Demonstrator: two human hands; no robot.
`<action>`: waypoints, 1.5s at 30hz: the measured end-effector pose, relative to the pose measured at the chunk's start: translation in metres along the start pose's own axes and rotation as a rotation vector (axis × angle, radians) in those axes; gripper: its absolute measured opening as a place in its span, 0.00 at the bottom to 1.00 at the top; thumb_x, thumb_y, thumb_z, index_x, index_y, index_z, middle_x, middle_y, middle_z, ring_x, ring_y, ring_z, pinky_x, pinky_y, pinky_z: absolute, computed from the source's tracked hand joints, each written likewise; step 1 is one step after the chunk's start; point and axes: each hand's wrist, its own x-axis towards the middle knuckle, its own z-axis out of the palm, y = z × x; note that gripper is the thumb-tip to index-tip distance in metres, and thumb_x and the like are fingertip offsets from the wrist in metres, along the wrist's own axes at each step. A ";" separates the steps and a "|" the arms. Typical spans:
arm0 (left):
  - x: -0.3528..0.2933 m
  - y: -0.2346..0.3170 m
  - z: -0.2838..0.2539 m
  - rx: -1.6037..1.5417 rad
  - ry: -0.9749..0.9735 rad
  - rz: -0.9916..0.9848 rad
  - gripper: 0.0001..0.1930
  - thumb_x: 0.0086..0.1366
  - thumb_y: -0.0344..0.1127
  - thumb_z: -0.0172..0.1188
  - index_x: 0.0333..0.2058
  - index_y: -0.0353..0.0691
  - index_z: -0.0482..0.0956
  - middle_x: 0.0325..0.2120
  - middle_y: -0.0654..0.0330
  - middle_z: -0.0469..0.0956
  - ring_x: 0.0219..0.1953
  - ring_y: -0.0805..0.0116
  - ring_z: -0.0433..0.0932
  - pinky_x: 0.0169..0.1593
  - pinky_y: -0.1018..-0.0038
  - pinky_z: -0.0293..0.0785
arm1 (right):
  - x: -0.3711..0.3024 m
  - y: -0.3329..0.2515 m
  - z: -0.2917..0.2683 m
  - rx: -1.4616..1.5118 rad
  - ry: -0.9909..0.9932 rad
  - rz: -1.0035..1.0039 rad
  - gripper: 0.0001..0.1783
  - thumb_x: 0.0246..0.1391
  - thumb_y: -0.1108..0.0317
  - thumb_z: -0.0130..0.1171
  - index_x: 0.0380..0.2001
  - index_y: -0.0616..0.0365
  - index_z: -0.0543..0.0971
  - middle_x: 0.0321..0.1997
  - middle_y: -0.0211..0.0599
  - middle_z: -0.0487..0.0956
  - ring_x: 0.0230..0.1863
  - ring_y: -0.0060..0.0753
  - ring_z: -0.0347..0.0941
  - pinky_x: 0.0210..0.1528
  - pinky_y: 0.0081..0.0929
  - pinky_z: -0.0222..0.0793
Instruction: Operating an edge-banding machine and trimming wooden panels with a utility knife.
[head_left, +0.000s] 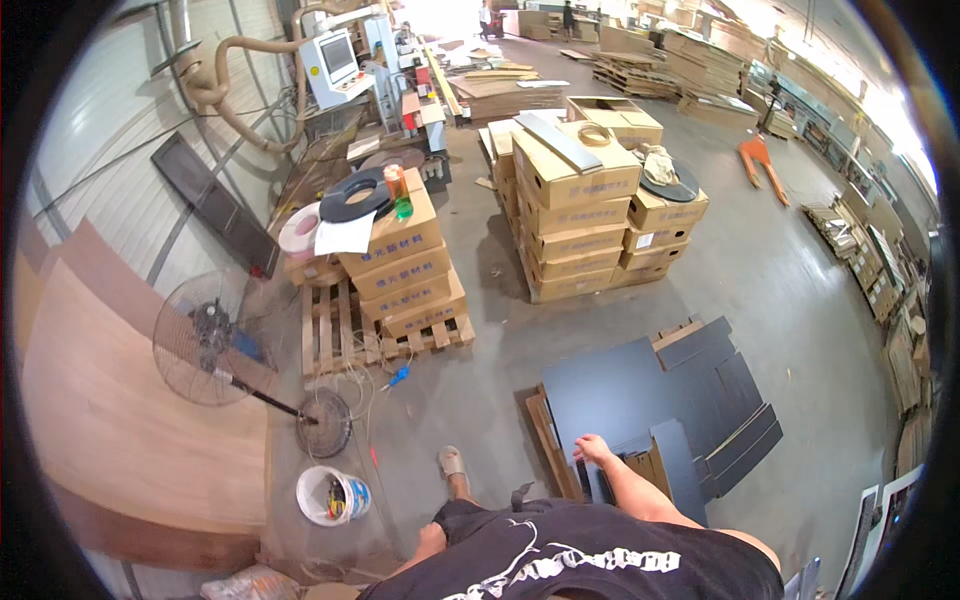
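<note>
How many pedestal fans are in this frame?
1: a pedestal fan stands left of the wooden pallet, tilted beside the brown panels. Others may be hidden behind the carton stacks.

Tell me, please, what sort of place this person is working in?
Most likely a panel or furniture workshop: stacked cardboard boxes on a wooden pallet, dark cut panels on the concrete floor, and a dust-extraction hose.

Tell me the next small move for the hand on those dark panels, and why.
Probably close the right hand on the edge of the narrow dark panel and lift it. The hand rests on the top of the dark panel stack; whether it already grips is unclear. The left hand is out of view.
</note>
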 end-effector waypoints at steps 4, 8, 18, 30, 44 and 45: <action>0.096 -0.030 -0.047 -0.075 0.061 0.049 0.12 0.54 0.33 0.59 0.35 0.31 0.80 0.36 0.46 0.81 0.40 0.47 0.80 0.44 0.57 0.76 | 0.036 0.028 -0.012 0.118 0.201 0.069 0.19 0.58 0.62 0.52 0.47 0.66 0.72 0.33 0.53 0.82 0.26 0.41 0.81 0.25 0.35 0.74; 0.180 -0.053 -0.102 -0.199 0.118 0.105 0.12 0.53 0.34 0.61 0.35 0.33 0.80 0.35 0.47 0.81 0.41 0.46 0.80 0.44 0.57 0.76 | 0.032 0.072 0.000 0.039 0.241 0.310 0.17 0.57 0.61 0.52 0.38 0.66 0.76 0.33 0.49 0.83 0.28 0.41 0.81 0.31 0.41 0.76; 0.285 -0.066 -0.189 -0.385 0.207 0.472 0.15 0.51 0.37 0.63 0.36 0.34 0.79 0.36 0.43 0.80 0.41 0.45 0.80 0.45 0.57 0.74 | 0.012 0.044 0.090 -0.606 0.182 -0.191 0.14 0.52 0.59 0.58 0.26 0.59 0.82 0.34 0.39 0.84 0.27 0.32 0.81 0.32 0.35 0.74; 0.401 -0.054 -0.254 -0.411 0.176 0.568 0.10 0.57 0.36 0.58 0.34 0.36 0.80 0.33 0.43 0.79 0.40 0.44 0.78 0.44 0.55 0.74 | 0.203 -0.152 0.027 -0.003 0.167 0.057 0.19 0.57 0.52 0.56 0.42 0.55 0.81 0.32 0.29 0.79 0.30 0.26 0.73 0.33 0.28 0.72; 0.462 -0.011 -0.335 -0.139 0.131 0.616 0.11 0.58 0.35 0.56 0.34 0.34 0.80 0.33 0.42 0.79 0.41 0.44 0.79 0.44 0.55 0.74 | 0.258 -0.308 0.188 -0.067 -0.623 -0.210 0.23 0.62 0.63 0.47 0.58 0.53 0.74 0.58 0.35 0.76 0.59 0.32 0.68 0.63 0.28 0.60; 0.479 -0.003 -0.336 -0.133 0.123 0.610 0.11 0.58 0.35 0.56 0.34 0.34 0.80 0.33 0.42 0.79 0.41 0.44 0.79 0.44 0.55 0.74 | 0.263 -0.314 0.185 -0.084 -0.604 -0.194 0.22 0.61 0.64 0.47 0.58 0.53 0.75 0.58 0.34 0.76 0.59 0.33 0.68 0.64 0.27 0.60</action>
